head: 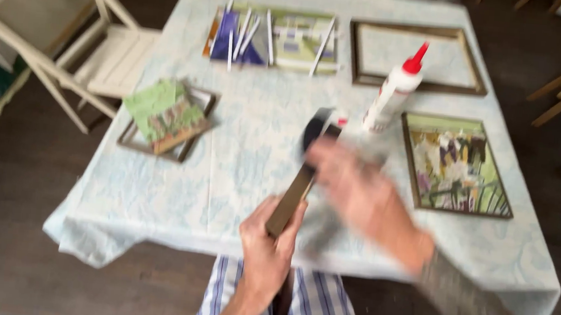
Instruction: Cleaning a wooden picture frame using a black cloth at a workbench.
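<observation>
At the near edge of the table (158,188), the left hand (266,250) closes its fingers around the lower end of a narrow brown frame piece (292,198), held edge-on and tilted up and away. The grip is clamped on that piece. The right hand (358,183) hovers over the upper part of the piece, badly motion-blurred; whether its fingers are together or apart cannot be told, nor whether it touches the piece. A dark rounded object (312,130) sits at the far tip of the piece, too blurred to identify.

Judged from this, the step in hand is working on the held frame piece, probably fitting or gluing. The next move calls for a steady left-hand hold while the right hand settles on the upper end.

Just beyond the right hand stands a white glue bottle (392,93) with a red nozzle, leaning right. To its right lies a framed collage (456,166). On the left lies a green collage panel (164,112) over a small frame. At the far side lie an empty brown frame (416,56) and collage panels with white strips (273,37).
</observation>
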